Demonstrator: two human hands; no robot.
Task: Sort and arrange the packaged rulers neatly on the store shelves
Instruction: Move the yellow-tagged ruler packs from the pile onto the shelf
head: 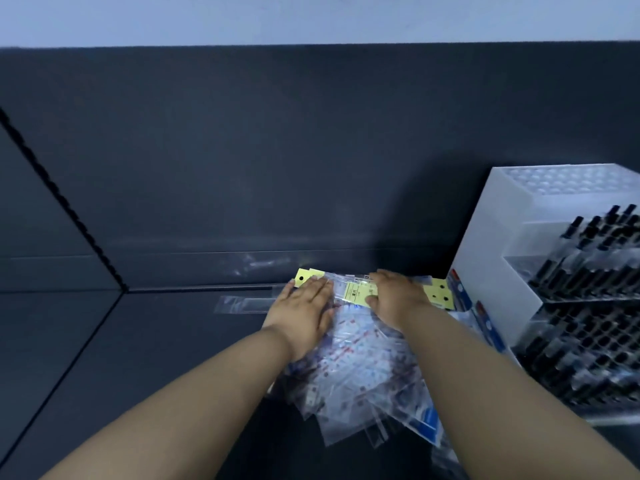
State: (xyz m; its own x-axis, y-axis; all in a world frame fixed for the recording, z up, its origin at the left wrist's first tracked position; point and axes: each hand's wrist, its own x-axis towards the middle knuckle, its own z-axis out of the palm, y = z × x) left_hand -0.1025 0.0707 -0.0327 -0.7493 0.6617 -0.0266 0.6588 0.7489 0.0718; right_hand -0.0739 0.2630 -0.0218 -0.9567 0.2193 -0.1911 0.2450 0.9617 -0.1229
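Two bare forearms reach in from the bottom edge, out over a dark grey shelf [145,358]. Between them lies a loose, fanned heap of clear plastic ruler packets [360,368], printed in blue and red, their near ends splayed towards the camera and overlapping at all angles. The heap sits on the shelf right of centre, its far end up against the back wall.

Left hand [304,308] now: palm down, fingers [320,285] straight and together, pressed flat on the left far part of the heap, gripping nothing. Right hand [394,297] beside it, also on top of the packets, fingers curled down over the far edge with the thumb against a pale yellow header card [358,294]; whether it actually clasps a packet I cannot tell.

More yellow card tops with punched holes poke out past both hands. One empty clear sleeve [242,303] lies flat to the left. On the right, touching the heap, stands a white tiered plastic display rack [485,258] packed with black-capped pens [595,251]. Behind everything rises the dark back panel [277,150].
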